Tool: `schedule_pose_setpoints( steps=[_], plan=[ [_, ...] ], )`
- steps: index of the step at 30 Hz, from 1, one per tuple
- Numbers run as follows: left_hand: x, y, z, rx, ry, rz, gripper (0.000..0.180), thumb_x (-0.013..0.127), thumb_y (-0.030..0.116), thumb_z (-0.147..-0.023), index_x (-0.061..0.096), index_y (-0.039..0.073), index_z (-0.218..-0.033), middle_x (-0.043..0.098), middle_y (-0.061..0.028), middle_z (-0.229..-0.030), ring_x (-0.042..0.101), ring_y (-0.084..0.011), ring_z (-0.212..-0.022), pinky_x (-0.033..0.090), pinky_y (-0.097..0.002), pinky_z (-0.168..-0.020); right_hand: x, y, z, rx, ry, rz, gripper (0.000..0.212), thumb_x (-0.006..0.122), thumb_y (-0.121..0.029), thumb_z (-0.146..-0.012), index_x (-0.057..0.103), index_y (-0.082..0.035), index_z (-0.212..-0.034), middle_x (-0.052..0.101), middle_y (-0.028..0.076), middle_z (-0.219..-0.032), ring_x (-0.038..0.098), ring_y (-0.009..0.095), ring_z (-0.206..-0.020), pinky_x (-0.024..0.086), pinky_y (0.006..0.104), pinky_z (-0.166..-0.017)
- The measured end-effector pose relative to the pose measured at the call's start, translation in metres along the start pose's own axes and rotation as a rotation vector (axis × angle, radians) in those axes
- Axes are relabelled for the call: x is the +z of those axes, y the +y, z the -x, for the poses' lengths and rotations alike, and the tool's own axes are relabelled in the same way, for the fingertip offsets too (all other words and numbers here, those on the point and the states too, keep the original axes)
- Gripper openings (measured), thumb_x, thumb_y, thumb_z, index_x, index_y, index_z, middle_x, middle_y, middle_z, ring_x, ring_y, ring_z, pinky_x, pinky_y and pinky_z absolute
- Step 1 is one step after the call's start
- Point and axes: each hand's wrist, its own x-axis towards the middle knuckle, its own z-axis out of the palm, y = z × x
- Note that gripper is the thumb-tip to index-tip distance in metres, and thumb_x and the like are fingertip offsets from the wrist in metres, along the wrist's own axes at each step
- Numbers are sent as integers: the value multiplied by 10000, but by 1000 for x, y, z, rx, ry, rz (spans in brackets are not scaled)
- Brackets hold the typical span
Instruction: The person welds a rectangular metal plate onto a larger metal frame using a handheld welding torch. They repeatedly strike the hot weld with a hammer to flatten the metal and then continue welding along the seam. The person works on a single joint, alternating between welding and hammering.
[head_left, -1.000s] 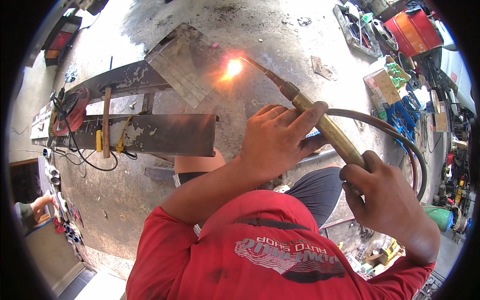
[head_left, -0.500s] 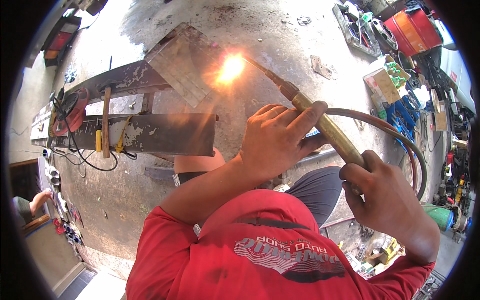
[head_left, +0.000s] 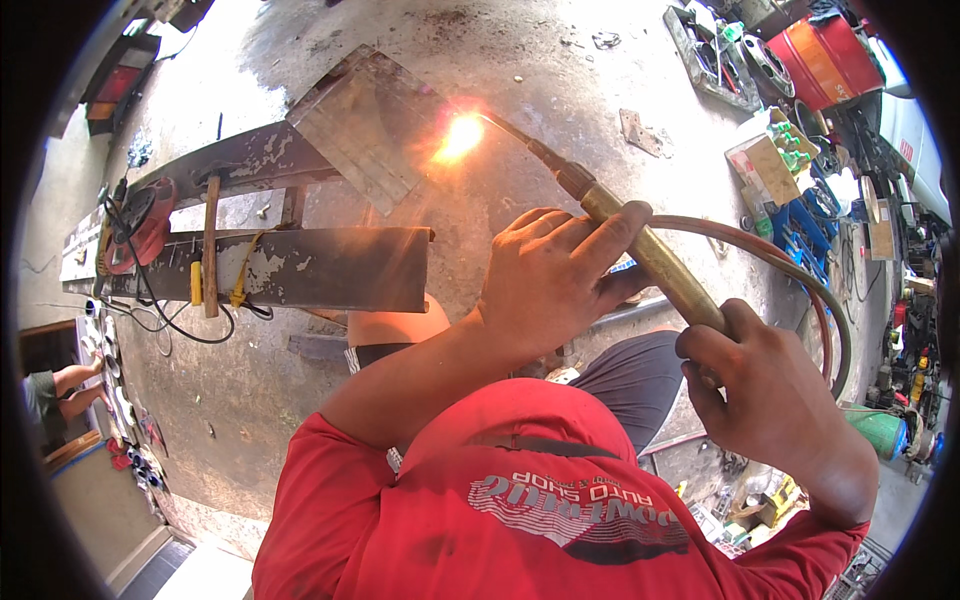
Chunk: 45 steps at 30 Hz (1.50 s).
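Both my hands are on a lit brass gas torch (head_left: 668,268), tilted with its nozzle up and to the left. My left hand (head_left: 560,265) grips it below the collar, its thumb side partly hidden. Lower down, my right hand (head_left: 750,375) is closed around the handle's rear end. A bright orange flame (head_left: 462,135) glares at the tip and hides what lies right behind it. Left of the flame, a flat metal sheet (head_left: 355,125) rests across the end of a dark steel beam (head_left: 240,165). A second steel beam (head_left: 350,270) lies nearer to me.
A wooden-handled hammer (head_left: 211,250), a yellow strap (head_left: 243,275) and a red power tool (head_left: 150,225) lie on the beams. Hoses (head_left: 800,275) loop right of the torch. A red-orange drum (head_left: 825,65) and a cardboard box (head_left: 765,165) stand far right. Another person's arms (head_left: 80,385) show at the left edge.
The torch and my hands have barely shifted, slightly leftward; the flame stays lit. At the left edge, the other person's arms have moved and show more.
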Motion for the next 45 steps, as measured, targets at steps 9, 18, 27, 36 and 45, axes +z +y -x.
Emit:
schedule_pose_setpoints(
  steps=[9,18,27,36,45],
  plan=[
    [-6,6,-14,63,41,-24,784,988,371,-776,727,151,-1482,736,-21,-862,720,-230,-729,598,-379,-691,6,0,12,-28,140,44,150,791,-111,-948,707,-96,-1071,617,198,-958,700,426,-669,595,535,-622],
    [-18,28,-22,79,84,-85,796,982,417,-760,734,144,-1465,709,12,-826,695,-198,-697,572,-377,-658,-12,0,34,-126,192,134,241,874,-99,-865,747,-124,-1069,595,151,-958,694,319,-723,569,464,-572],
    [-22,27,-6,-7,77,-104,812,992,404,-748,734,118,-1463,757,-20,-860,724,-224,-701,589,-389,-680,-19,2,19,-167,74,142,180,831,-135,-921,719,-121,-1062,588,163,-928,672,372,-650,557,508,-573],
    [-17,21,1,-64,42,-93,759,991,378,-762,746,116,-1430,798,-55,-914,768,-251,-753,601,-398,-706,-23,-3,9,-124,7,156,154,796,-186,-994,726,-107,-1106,614,193,-949,696,410,-656,576,523,-605],
    [-14,16,3,-83,7,-76,758,997,358,-747,744,108,-1416,819,-60,-973,778,-248,-771,604,-402,-717,-22,-4,5,-101,-15,166,168,796,-191,-998,727,-102,-1122,630,202,-964,709,411,-660,587,519,-617]
  ],
)
